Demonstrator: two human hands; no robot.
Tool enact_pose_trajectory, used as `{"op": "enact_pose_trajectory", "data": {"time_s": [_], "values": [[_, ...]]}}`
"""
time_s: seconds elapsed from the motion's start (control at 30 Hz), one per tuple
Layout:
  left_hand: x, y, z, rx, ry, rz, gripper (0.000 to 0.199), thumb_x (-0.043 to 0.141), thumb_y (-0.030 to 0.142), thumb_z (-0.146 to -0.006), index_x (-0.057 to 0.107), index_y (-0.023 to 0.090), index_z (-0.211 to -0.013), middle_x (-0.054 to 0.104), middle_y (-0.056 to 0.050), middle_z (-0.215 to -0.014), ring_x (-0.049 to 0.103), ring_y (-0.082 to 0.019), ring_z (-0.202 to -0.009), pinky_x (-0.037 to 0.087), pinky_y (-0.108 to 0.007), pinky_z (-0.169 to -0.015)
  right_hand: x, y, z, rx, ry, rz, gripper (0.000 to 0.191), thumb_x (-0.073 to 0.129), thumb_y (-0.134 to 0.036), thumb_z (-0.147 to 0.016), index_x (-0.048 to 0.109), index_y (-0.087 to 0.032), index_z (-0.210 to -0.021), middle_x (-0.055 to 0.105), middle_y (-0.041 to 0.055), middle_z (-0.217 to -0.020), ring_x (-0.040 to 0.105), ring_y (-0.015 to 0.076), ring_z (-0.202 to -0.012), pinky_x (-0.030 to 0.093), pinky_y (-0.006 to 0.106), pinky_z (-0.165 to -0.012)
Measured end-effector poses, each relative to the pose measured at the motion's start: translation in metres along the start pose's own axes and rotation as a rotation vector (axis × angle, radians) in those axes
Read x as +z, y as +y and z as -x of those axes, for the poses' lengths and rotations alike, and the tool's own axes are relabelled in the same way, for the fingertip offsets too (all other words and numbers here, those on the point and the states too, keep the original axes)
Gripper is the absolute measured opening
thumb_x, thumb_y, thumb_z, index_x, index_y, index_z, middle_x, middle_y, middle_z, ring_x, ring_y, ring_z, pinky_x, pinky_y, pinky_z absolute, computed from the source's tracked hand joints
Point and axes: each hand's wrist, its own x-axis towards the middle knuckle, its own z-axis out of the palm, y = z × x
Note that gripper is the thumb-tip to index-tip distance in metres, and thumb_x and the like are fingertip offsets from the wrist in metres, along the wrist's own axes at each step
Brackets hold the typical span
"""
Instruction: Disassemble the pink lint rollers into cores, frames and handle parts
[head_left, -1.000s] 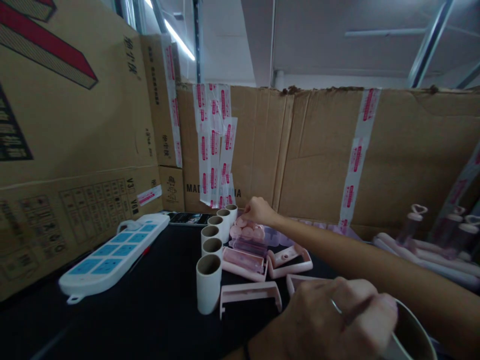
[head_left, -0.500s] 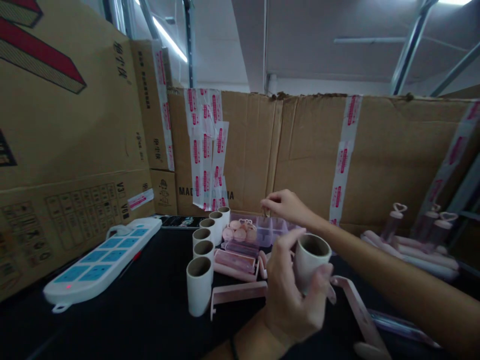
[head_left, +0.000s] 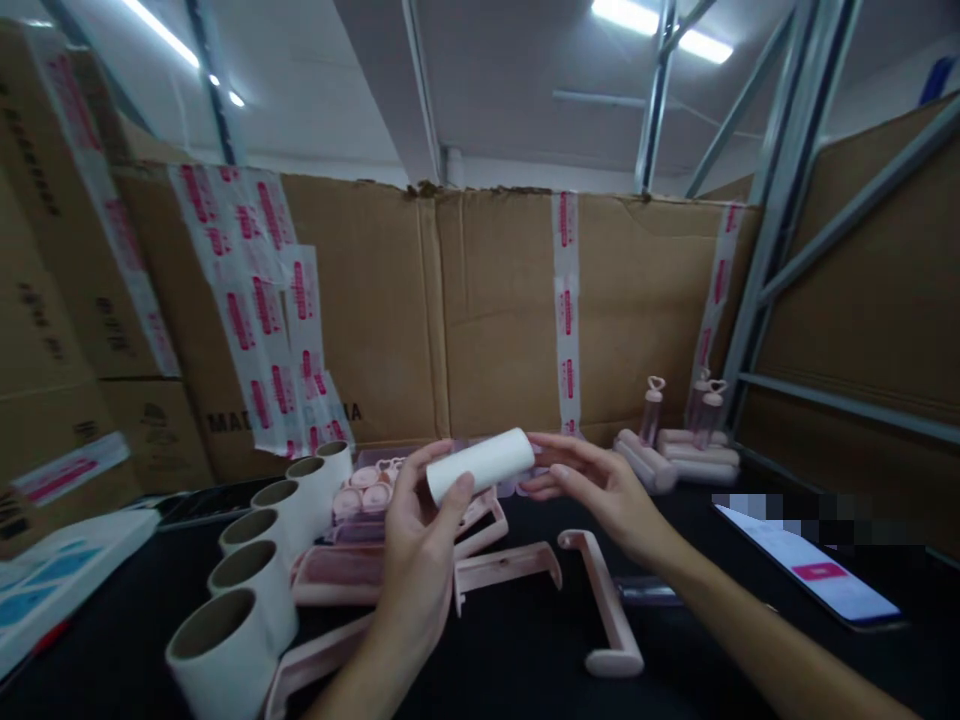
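Note:
A white cardboard tube (head_left: 484,463) lies tilted sideways in my left hand (head_left: 424,530), its right end raised. The thumb and fingers of that hand wrap round the tube's left part. My right hand (head_left: 592,485) is at the tube's right end, fingers apart and partly behind it; whether a small item is there cannot be made out. Below the hands lie pink plastic frames (head_left: 506,568), one of them an angled bracket (head_left: 606,610) on the right. A clear tube (head_left: 651,591) rests beside that bracket.
White tubes (head_left: 274,510) stand in a row at the left, near a power strip (head_left: 71,570). Pink round parts (head_left: 364,495) sit behind them. Pink rollers (head_left: 697,460) and a lit phone (head_left: 810,565) are at the right. Cardboard walls (head_left: 495,310) rise behind.
The view has turned right. The tube in my left hand has gone from upright to lying sideways. My right hand has left the clear divided box and come to the tube's end.

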Motion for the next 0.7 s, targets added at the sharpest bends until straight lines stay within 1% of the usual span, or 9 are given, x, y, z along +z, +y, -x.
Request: {"op": "enact_pose_trajectory", "data": {"time_s": [0.1,0.2,0.27,0.33,0.4,0.47,0.53,0.63,0.7], "values": [[0.002,-0.001,0.001,-0.054,-0.069,-0.051,0.039,0.075,0.036,-0.085,0.059,0.023,-0.117,0.066,-0.004,-0.118,0.068,-0.025,-0.109,0.063,-0.038,-0.089,-0.006,-0.002,0.001,-0.093,0.049,0.073,0.037,0.071,-0.040,-0.091,0.073,-0.027,-0.126,0.076,0.0067,-0.122,0.078,0.0229,-0.098,0.064,0.042,-0.092],[0.002,-0.001,-0.003,-0.005,-0.167,-0.235,0.037,0.075,0.034,-0.084,0.064,0.020,-0.116,0.069,-0.006,-0.116,0.068,-0.026,-0.109,0.059,-0.040,-0.094,-0.011,-0.003,0.003,-0.173,0.077,0.242,0.032,0.067,-0.034,-0.095,0.074,-0.028,-0.125,0.079,0.0044,-0.116,0.078,0.0203,-0.094,0.065,0.038,-0.089],[0.000,-0.003,-0.007,0.035,-0.291,-0.346,0.039,0.075,0.031,-0.084,0.065,0.020,-0.120,0.069,-0.008,-0.122,0.066,-0.028,-0.115,0.055,-0.043,-0.101,-0.014,-0.004,0.005,-0.237,0.091,0.359,0.030,0.066,-0.030,-0.096,0.074,-0.029,-0.125,0.080,0.0034,-0.111,0.078,0.0187,-0.089,0.066,0.034,-0.085],[-0.002,-0.004,-0.010,0.066,-0.415,-0.428,0.044,0.072,0.028,-0.086,0.062,0.023,-0.129,0.066,-0.009,-0.131,0.062,-0.029,-0.123,0.049,-0.047,-0.108,-0.015,-0.005,0.007,-0.300,0.092,0.446,0.029,0.066,-0.026,-0.096,0.075,-0.029,-0.123,0.080,0.0031,-0.111,0.078,0.0187,-0.090,0.065,0.034,-0.086],[-0.004,-0.004,-0.010,0.122,-0.476,-0.522,0.048,0.068,0.025,-0.090,0.058,0.026,-0.136,0.063,-0.009,-0.138,0.059,-0.030,-0.128,0.044,-0.050,-0.112,-0.015,-0.006,0.009,-0.367,0.072,0.511,0.030,0.066,-0.022,-0.095,0.075,-0.029,-0.123,0.080,0.0033,-0.114,0.078,0.0195,-0.095,0.065,0.034,-0.090],[-0.005,-0.002,-0.009,0.195,-0.492,-0.625,0.048,0.064,0.024,-0.092,0.056,0.028,-0.139,0.062,-0.009,-0.140,0.059,-0.030,-0.128,0.042,-0.051,-0.113,-0.013,-0.007,0.010,-0.433,0.047,0.570,0.032,0.066,-0.019,-0.095,0.074,-0.028,-0.124,0.079,0.0042,-0.115,0.078,0.0201,-0.097,0.064,0.035,-0.092],[-0.004,0.001,-0.007,0.254,-0.481,-0.699,0.046,0.063,0.024,-0.093,0.057,0.028,-0.138,0.064,-0.008,-0.137,0.060,-0.030,-0.126,0.044,-0.050,-0.111,-0.012,-0.008,0.011,-0.490,0.030,0.624,0.033,0.064,-0.017,-0.095,0.074,-0.027,-0.125,0.080,0.0051,-0.113,0.079,0.0203,-0.096,0.064,0.034,-0.092],[-0.002,0.004,-0.005,0.292,-0.447,-0.745,0.043,0.067,0.026,-0.091,0.060,0.027,-0.134,0.068,-0.007,-0.133,0.064,-0.029,-0.120,0.047,-0.048,-0.107,-0.011,-0.009,0.013,-0.546,0.013,0.683,0.034,0.064,-0.015,-0.095,0.074,-0.026,-0.125,0.079,0.0053,-0.114,0.078,0.0203,-0.099,0.064,0.032,-0.092],[-0.001,0.004,-0.005,0.304,-0.426,-0.760,0.043,0.069,0.027,-0.090,0.062,0.027,-0.132,0.070,-0.006,-0.131,0.066,-0.029,-0.118,0.048,-0.047,-0.107,-0.011,-0.009,0.014,-0.564,0.010,0.700,0.034,0.064,-0.014,-0.094,0.074,-0.025,-0.125,0.080,0.0053,-0.113,0.079,0.0196,-0.097,0.064,0.030,-0.091]]}}
